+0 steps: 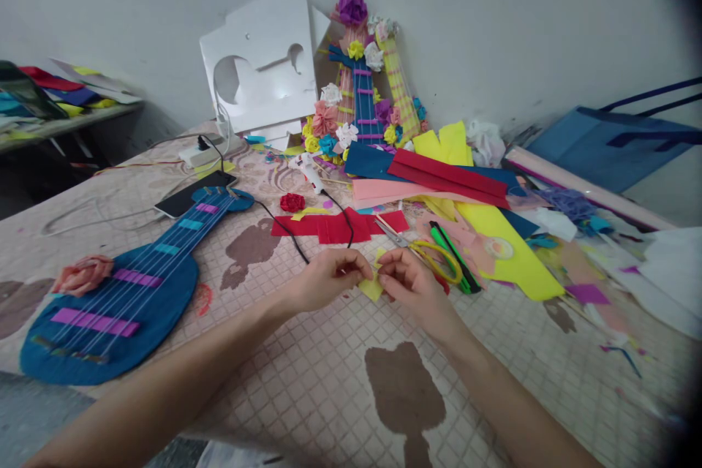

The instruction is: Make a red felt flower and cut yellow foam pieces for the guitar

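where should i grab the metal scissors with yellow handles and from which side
Probably by the yellow loops, from the near right: the loops lie on that side, toward the person, while the metal blades point leftward and away.

Patterned table (307,387), blue guitar (164,263), red rose (292,202)

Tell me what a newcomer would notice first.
A large blue toy guitar at left front, with a pink rose on its body, probably stands out first. At the back, more guitar shapes crowded with paper flowers stand by the wall. At centre, a small yellow piece is held between the left grip and right grip.
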Demonstrator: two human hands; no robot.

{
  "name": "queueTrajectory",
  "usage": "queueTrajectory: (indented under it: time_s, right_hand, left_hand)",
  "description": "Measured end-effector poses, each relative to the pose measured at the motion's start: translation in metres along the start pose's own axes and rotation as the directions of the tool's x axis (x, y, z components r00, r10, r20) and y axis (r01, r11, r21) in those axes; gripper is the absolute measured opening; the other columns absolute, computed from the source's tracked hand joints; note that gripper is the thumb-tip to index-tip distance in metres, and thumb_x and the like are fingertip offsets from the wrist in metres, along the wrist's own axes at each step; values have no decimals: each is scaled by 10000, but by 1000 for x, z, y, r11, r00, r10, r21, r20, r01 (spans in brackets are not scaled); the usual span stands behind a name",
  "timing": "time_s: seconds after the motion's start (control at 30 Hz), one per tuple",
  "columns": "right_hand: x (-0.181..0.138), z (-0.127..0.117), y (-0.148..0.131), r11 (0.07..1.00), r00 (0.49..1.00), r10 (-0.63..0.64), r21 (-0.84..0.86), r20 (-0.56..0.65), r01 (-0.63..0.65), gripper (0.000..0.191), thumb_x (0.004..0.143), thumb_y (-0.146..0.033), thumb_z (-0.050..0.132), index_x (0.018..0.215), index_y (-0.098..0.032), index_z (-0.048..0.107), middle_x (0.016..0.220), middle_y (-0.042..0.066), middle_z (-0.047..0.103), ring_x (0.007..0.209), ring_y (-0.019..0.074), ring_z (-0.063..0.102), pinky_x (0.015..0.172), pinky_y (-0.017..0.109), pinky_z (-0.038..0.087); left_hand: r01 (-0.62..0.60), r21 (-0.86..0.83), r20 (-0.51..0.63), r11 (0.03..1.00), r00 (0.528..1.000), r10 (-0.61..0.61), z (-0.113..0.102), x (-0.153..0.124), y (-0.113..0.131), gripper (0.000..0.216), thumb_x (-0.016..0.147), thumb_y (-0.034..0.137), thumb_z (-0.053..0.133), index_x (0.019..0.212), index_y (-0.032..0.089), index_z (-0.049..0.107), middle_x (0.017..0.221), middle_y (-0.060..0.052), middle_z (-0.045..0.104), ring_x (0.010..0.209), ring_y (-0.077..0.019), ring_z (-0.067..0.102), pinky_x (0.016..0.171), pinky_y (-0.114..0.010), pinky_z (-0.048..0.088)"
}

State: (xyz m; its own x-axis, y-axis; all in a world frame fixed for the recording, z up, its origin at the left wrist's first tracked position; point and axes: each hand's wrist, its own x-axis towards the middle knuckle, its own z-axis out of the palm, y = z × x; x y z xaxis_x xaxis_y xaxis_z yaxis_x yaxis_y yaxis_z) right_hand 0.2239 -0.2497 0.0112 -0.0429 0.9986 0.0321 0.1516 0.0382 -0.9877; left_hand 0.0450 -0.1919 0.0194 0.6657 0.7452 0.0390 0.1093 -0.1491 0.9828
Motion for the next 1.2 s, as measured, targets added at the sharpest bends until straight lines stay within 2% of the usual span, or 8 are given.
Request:
queueTrajectory:
  time_s: [0.17, 0.23, 0.37, 0.47, 0.63, 0.77, 0.93, 1.2]
  right_hand:
    - [1, 0, -2, 1000, 999, -17, 1, -29, 17, 92, 792, -243, 542, 869, -226, 492, 744, -25, 543, 614, 109, 519, 524, 234, 415]
    - [0, -2, -2, 999, 1000, -26, -25, -18, 25, 45, 795, -228, 517, 840, -225, 514, 739, -25, 539, 611, 112, 512, 529, 240, 418]
    - [-1, -6, -4, 991, 998, -57, -118, -4, 56, 137, 771, -163, 469, 835, -217, 577, 767, -12, 580, 653, 127, 531, 609, 272, 435]
    - [-1, -7, -5, 977, 993, -118, -179, 10, 118, 191, 751, -130, 474, 868, -216, 598, 834, 8, 611, 771, 156, 575, 711, 302, 455]
    - [-1, -5, -3, 941, 978, -209, -273, -4, 200, 129, 778, -163, 556, 889, -221, 588, 881, 24, 628, 804, 172, 587, 758, 326, 471]
    - [-1, -3, -1, 937, 969, -244, -264, -28, 228, 65, 808, -230, 590, 874, -226, 590, 857, 28, 631, 797, 181, 591, 736, 323, 482]
    - [-2, 0, -1, 961, 979, -182, -228, -93, 157, 117, 822, -340, 615, 809, -225, 599, 789, 20, 636, 750, 174, 587, 689, 303, 473]
    - [-1, 7, 6, 999, 994, -32, 19, -101, 34, 140, 777, -316, 658, 788, -213, 564, 752, -13, 578, 685, 131, 538, 640, 269, 438]
  left_hand:
    - [1, -31, 71, 1000, 997, 1, 1, 0, -1, 243, 712, 64, 468, 823, 132, 672, 779, -40, 662, 655, -107, 570, 592, -220, 453]
    - [21, -73, 56, 997, 998, -17, 1, 0, -2, 276, 659, 36, 460, 823, 134, 661, 757, -27, 659, 646, -102, 570, 586, -212, 448]
    - [59, -97, -15, 994, 998, -61, 0, 2, -4, 265, 611, 27, 468, 790, 130, 632, 698, -15, 638, 632, -103, 571, 565, -203, 433]
    - [33, -61, -34, 998, 999, -35, -1, 3, -2, 242, 611, 28, 499, 793, 126, 626, 711, -16, 633, 650, -102, 572, 573, -200, 429]
    - [-4, -68, -54, 998, 999, 1, 0, 1, 1, 142, 662, 109, 605, 801, 137, 604, 736, -10, 616, 637, -95, 561, 565, -199, 437]
    - [2, -105, -62, 994, 998, -9, 2, 2, -1, 187, 684, 244, 706, 776, 133, 588, 723, -10, 601, 612, -87, 543, 564, -208, 435]
    - [16, -122, -94, 992, 995, -27, 3, 3, -2, 264, 721, 356, 707, 729, 125, 581, 674, 1, 575, 589, -75, 498, 536, -200, 382]
    - [87, -288, -97, 954, 988, -120, 5, 1, 0, 248, 685, 294, 747, 744, 116, 585, 667, 12, 584, 593, -70, 520, 554, -201, 389]
